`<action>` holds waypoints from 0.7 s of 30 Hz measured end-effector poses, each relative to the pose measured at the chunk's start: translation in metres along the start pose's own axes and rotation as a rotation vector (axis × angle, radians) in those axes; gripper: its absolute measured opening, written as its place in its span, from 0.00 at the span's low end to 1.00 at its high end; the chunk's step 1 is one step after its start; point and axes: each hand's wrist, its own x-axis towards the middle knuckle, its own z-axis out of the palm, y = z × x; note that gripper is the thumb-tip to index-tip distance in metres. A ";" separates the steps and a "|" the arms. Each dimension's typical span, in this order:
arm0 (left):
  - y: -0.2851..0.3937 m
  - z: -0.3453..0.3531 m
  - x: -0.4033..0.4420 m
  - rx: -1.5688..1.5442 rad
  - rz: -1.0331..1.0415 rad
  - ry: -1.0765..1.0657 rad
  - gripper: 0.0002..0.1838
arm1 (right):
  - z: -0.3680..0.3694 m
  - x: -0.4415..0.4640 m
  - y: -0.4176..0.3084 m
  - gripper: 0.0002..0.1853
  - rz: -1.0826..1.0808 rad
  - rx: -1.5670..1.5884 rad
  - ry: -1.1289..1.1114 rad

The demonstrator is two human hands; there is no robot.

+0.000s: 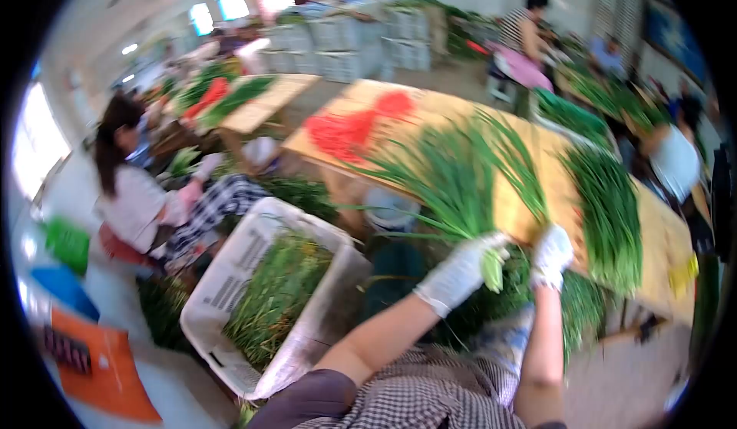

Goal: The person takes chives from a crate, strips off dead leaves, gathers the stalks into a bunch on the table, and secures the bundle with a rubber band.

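My left hand (461,272), in a white glove, is closed round the pale stem end of a bunch of long green chives (453,176). The leaves fan out over the wooden table (652,237). My right hand (551,254), gloved too, is closed on the lower end of a thinner bunch of chives (522,168) at the table's near edge. To its right lies a large pile of chives (606,214), stems towards me. Red ties (342,131) lie in a heap at the table's far left.
At my left stands a white plastic crate (211,302) with loose greens inside. More greens (580,314) lie below the table edge. A person (142,191) sits at the left; others work at farther tables. A yellow item (682,274) is at the table's right corner.
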 end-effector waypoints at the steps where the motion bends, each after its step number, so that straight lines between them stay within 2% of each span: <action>1: -0.013 -0.017 0.018 -0.051 0.002 0.011 0.05 | 0.008 -0.003 0.002 0.07 -0.017 0.026 0.019; 3: -0.028 -0.031 0.037 -0.058 0.029 0.169 0.07 | -0.034 -0.012 -0.015 0.11 -0.022 0.234 -0.041; 4: -0.023 -0.035 0.031 -0.012 0.012 0.142 0.06 | -0.064 -0.020 -0.029 0.13 -0.039 0.276 -0.011; 5: -0.020 -0.037 0.030 0.035 -0.022 0.119 0.06 | -0.070 -0.031 -0.037 0.12 -0.032 0.234 -0.092; 7: -0.015 -0.033 0.031 0.048 -0.011 0.121 0.06 | -0.103 -0.048 -0.050 0.12 -0.312 0.629 0.037; 9: -0.013 -0.031 0.034 0.064 -0.012 0.118 0.06 | -0.110 -0.034 -0.038 0.12 -0.284 0.675 -0.113; 11: -0.012 -0.035 0.038 -0.025 -0.009 0.148 0.05 | -0.095 0.002 -0.030 0.20 0.051 0.409 -0.201; 12: -0.010 -0.036 0.035 -0.005 -0.020 0.092 0.05 | -0.086 0.018 -0.022 0.24 -0.041 0.221 0.024; 13: -0.009 -0.034 0.032 -0.005 -0.014 0.089 0.05 | -0.072 0.030 -0.019 0.23 0.043 0.027 0.058; 15: -0.006 -0.027 0.024 -0.009 -0.052 0.127 0.05 | -0.021 0.047 0.010 0.19 0.025 0.071 -0.198; 16: -0.006 -0.028 0.024 -0.003 -0.065 0.124 0.05 | -0.018 0.051 0.011 0.19 0.021 0.074 -0.195; 18: -0.003 -0.030 0.023 -0.019 -0.049 0.094 0.04 | -0.018 0.059 0.010 0.15 0.131 0.158 -0.325; 19: -0.003 -0.032 0.022 -0.036 -0.041 0.068 0.04 | -0.019 0.060 0.010 0.15 0.130 0.156 -0.327; 21: -0.001 -0.032 0.023 -0.056 -0.031 0.053 0.04 | -0.028 0.062 0.012 0.13 0.114 0.187 -0.180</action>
